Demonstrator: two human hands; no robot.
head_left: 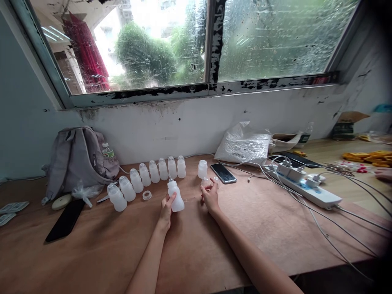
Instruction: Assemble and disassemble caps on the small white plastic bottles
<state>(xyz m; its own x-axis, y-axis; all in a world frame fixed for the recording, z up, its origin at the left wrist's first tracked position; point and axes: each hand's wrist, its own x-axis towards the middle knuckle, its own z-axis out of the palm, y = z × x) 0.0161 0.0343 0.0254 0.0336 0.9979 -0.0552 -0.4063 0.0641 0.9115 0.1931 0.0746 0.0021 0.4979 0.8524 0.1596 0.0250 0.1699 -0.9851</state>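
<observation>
My left hand (167, 210) is wrapped round a frosted white baby bottle (177, 201) with a teat on top, tilted slightly above the table. My right hand (211, 197) has its fingers bent around a clear cap (206, 182) at table level. Close by its fingertips lies a small white disc (216, 179). Just beyond stands an uncapped bottle (202, 169). To the left, a curved row of several capped bottles (144, 174) stands upright, and a white ring (147, 195) lies in front of them.
A phone (223, 173) and a silvery plastic bag (243, 145) are behind my right hand. The power strip (309, 188) and its cables spread across the right side. At left are a grey backpack (78, 157) and a black phone (65, 220). Another person's hand (383, 174) shows far right.
</observation>
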